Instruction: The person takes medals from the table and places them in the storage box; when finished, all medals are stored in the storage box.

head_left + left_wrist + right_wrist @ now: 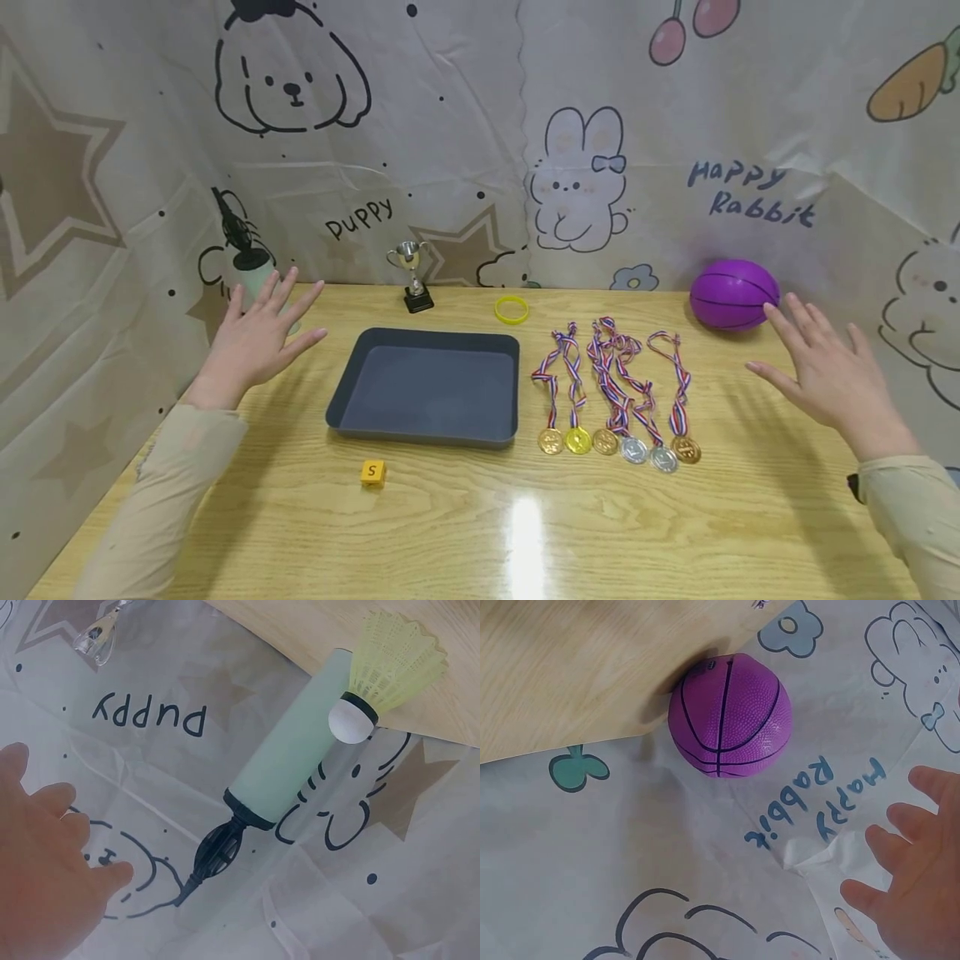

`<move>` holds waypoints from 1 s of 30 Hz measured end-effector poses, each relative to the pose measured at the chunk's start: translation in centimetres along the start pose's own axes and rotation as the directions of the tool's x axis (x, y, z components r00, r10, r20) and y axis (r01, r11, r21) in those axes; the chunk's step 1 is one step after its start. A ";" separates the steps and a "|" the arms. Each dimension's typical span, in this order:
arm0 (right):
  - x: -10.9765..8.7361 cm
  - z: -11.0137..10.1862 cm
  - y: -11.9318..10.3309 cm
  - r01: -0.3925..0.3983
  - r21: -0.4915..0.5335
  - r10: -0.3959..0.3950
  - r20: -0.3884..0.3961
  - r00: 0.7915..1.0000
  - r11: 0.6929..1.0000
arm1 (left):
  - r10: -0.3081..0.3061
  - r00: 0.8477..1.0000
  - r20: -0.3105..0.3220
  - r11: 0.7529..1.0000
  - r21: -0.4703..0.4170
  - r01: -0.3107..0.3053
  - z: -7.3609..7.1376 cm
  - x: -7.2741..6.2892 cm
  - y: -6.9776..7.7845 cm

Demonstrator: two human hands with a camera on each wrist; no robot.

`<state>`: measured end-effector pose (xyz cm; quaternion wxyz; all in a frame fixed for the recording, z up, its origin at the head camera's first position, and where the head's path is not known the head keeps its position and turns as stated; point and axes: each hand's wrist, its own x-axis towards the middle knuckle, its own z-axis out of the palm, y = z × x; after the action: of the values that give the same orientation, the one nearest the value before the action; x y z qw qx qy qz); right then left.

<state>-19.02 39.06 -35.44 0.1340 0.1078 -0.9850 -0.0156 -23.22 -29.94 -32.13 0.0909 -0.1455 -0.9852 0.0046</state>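
Observation:
My left hand (258,337) is raised with fingers spread, holding nothing. It is nearest a pale green air pump (289,742) with a black nozzle, which it partly hides in the head view. A yellow shuttlecock (394,664) with a white tip lies by the pump in the left wrist view. On the other side, my right hand (832,371) hovers above the table, fingers apart and nothing in it. Just beyond its fingertips sits a purple basketball (733,294). Between the hands are a dark grey tray (423,432) and several medals (577,440) on striped ribbons.
A small trophy cup (410,271) on a black base stands behind the tray, with a yellow wristband (512,310) to its right. Before the tray sits a yellow cube (372,474) marked S. A printed cloth (450,125) borders the wooden table (420,542) at the back and left.

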 end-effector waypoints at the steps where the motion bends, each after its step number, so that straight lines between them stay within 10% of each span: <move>1: 0.0 0.0 0.0 -0.005 -0.002 0.005 -0.002 1.000 1.000 | 0.000 1.000 -0.002 1.000 -0.005 0.000 0.0 0.0 0.0; 13: 0.4 0.0 -0.1 -0.149 0.208 0.157 -0.024 0.987 0.967 | -0.025 0.997 -0.070 0.990 -0.139 0.015 0.9 0.2 0.1; 18: 0.6 0.6 0.3 -0.232 0.365 0.246 0.008 0.969 0.902 | 0.007 0.998 -0.067 0.984 -0.176 -0.019 2.0 0.5 -0.2; 30: 0.1 2.2 0.1 -0.370 0.639 0.262 0.261 0.929 0.674 | -0.016 0.981 0.195 0.935 -0.346 0.084 4.8 0.6 0.9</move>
<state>-19.74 39.18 -37.53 0.0127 -0.0249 -0.9324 0.3603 -24.38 -28.81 -36.83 -0.0305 -0.1329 -0.9776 -0.1605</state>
